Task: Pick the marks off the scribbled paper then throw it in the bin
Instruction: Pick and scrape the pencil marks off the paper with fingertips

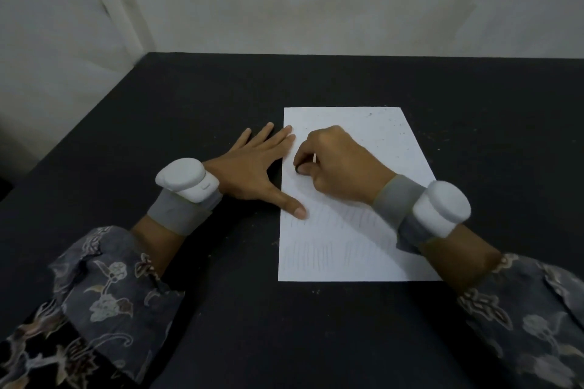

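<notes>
A white sheet of paper [354, 249] with faint pencil scribbles in rows lies flat on the black table [196, 98]. My left hand [252, 167] lies flat with fingers spread, its thumb and fingertips pressing on the sheet's left edge. My right hand [338, 164] rests on the upper middle of the sheet, fingers curled, pinching a small eraser [298, 169] whose dark tip touches the paper near its left side. Tiny dark crumbs dot the sheet's upper right. No bin is in view.
White walls stand behind the table and to its left. The table's left edge runs diagonally toward the near left. Both wrists carry grey bands with white sensor pods. Patterned sleeves cover my forearms.
</notes>
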`<state>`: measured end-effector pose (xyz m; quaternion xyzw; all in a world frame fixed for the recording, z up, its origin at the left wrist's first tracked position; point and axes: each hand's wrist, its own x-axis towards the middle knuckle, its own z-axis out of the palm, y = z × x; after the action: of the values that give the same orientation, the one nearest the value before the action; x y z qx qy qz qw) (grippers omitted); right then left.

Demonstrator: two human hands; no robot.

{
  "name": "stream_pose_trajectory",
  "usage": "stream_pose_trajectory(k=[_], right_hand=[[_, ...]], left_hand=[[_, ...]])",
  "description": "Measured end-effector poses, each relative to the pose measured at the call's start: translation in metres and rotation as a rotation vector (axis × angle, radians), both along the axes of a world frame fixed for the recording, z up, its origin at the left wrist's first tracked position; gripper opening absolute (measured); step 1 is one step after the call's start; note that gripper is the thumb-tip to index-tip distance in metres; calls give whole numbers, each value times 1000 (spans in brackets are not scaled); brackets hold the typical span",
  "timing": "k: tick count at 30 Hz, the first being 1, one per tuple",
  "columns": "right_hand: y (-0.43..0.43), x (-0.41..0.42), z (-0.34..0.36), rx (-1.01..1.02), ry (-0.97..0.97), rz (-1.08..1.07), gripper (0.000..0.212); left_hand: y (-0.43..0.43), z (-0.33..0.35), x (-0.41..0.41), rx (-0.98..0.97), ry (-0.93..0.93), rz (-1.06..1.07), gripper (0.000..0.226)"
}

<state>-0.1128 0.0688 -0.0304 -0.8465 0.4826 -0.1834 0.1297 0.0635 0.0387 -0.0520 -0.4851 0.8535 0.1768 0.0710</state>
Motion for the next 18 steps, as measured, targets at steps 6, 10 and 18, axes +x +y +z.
stream_pose_trajectory(k=[6, 10, 18], right_hand=[[9, 8, -2, 17, 34, 133, 17], [-7, -1, -1, -65, 34, -31, 16], [-1, 7, 0, -65, 59, 83, 22]], left_hand=[[1, 1, 1, 9, 1, -6, 145], [-1, 0, 1, 7, 3, 3, 148], [0, 0, 1, 4, 21, -5, 152]])
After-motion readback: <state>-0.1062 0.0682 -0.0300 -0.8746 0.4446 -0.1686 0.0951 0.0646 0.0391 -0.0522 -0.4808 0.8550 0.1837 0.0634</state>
